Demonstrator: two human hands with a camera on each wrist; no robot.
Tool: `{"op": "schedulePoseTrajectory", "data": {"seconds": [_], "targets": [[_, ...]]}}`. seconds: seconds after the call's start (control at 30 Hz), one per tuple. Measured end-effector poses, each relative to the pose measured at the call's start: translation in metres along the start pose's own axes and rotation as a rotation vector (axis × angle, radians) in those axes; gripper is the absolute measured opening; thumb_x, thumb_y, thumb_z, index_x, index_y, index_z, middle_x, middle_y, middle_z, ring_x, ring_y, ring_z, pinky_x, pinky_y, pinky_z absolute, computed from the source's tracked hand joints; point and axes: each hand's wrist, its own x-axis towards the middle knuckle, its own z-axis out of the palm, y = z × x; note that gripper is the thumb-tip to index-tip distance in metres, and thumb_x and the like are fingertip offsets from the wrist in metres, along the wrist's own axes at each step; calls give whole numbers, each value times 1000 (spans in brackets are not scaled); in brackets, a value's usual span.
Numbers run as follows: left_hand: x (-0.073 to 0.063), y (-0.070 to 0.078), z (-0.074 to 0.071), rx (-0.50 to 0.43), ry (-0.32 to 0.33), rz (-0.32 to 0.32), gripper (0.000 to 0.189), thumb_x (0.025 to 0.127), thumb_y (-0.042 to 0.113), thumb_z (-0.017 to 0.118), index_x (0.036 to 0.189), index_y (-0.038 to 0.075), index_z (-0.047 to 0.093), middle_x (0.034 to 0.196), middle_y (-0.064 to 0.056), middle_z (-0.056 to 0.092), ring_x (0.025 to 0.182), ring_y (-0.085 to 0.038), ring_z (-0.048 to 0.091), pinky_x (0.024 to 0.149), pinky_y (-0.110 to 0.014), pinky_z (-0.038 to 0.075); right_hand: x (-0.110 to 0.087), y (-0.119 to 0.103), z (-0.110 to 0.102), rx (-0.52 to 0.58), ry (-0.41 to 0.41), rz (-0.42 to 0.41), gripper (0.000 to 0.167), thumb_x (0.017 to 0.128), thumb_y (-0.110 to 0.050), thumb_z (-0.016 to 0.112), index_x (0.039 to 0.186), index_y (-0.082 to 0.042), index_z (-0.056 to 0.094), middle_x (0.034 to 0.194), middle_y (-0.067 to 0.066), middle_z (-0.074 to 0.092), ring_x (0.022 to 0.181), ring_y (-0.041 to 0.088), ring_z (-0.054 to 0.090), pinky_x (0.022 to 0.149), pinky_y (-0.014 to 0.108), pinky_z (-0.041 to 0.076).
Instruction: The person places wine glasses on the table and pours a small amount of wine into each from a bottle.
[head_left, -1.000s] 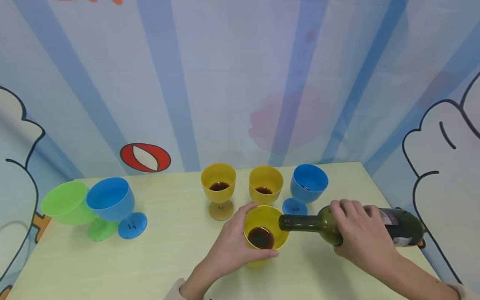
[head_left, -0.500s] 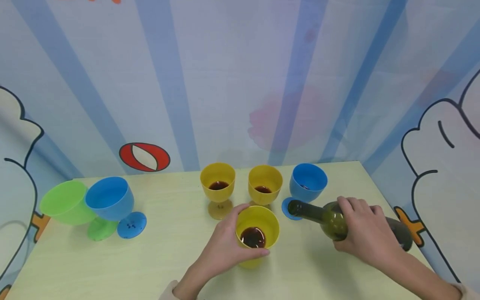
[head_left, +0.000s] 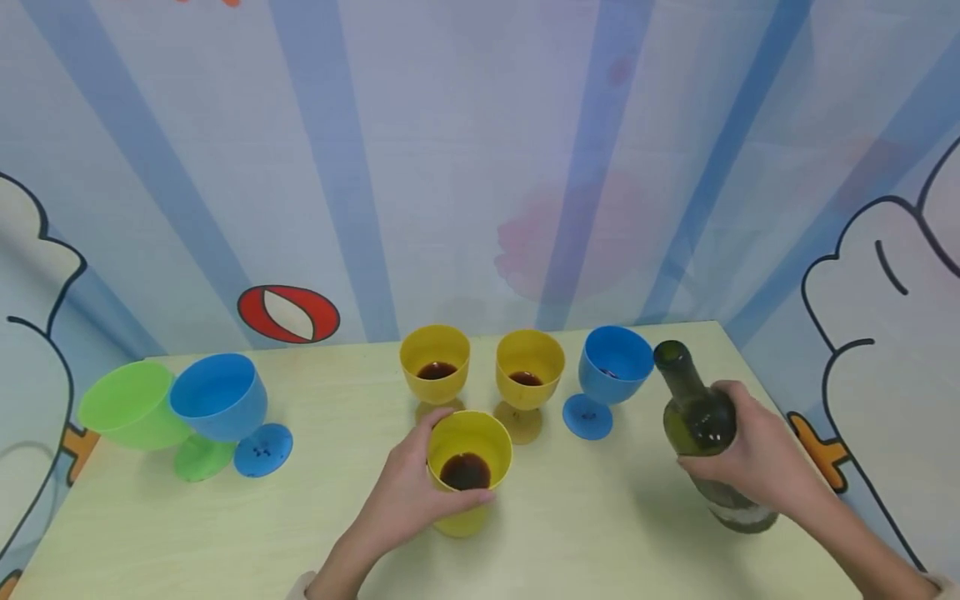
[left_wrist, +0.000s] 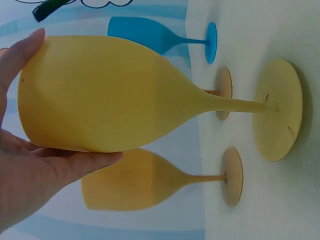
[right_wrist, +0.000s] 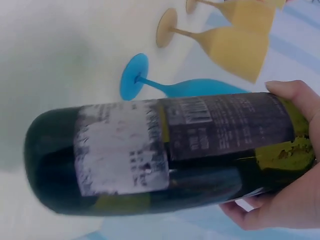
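Note:
My left hand point(head_left: 411, 492) grips the bowl of a yellow goblet point(head_left: 474, 433), thumb in front and fingers behind. Dark red liquid sits in its bottom. The left wrist view shows the goblet point(left_wrist: 110, 95) upright, its foot at or just above the tabletop; I cannot tell whether it touches. On the right, my right hand point(head_left: 772, 454) holds a green wine bottle point(head_left: 701, 417) round its body, neck up and leaning slightly left. The bottle's label point(right_wrist: 215, 125) fills much of the right wrist view. Whether its base touches the table is unclear.
Behind stand two yellow goblets point(head_left: 435, 346) with dark liquid and a blue goblet point(head_left: 611, 387) with a little inside. A green goblet point(head_left: 138, 408) and another blue goblet point(head_left: 225, 408) are at the left. A printed cloth backdrop point(head_left: 450, 167) borders the pale table point(head_left: 337, 417).
The bottle has swung from nearly level over the goblet to almost upright, and moved right. My left hand has carried the yellow goblet to the left.

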Motion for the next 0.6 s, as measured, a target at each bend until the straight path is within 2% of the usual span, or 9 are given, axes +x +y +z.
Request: {"op": "schedulePoseTrajectory", "data": {"seconds": [0.07,0.23,0.5,0.6], "targets": [[-1,-3,-5,-2,22,-4,94,55,45,85,132,18,39,122,3,51,107,-19,49,93,-44,40,1,6,0,20,-1,30,95,62,-31,83,126,14,29,104,33,52,81,40,58,60,47,51],[-2,-6,-20,4,52,-78,95,56,46,84,133,15,37,119,1,52,105,-19,49,92,-44,41,2,16,1,66,12,92,97,66,-34,81,128,15,25,110,35,47,90,47,55,65,50,51],[1,-12,-50,19,65,-149,101,59,52,80,137,15,29,130,-5,45,114,-24,44,95,-48,39,2,25,5,61,4,171,100,68,-38,79,129,16,22,113,37,43,95,50,51,69,54,48],[3,-17,-64,31,88,-148,99,63,50,78,139,13,26,133,-9,42,116,-27,42,95,-50,39,2,27,5,71,-1,188,100,69,-37,79,130,16,20,114,38,41,96,51,49,69,55,48]]}}
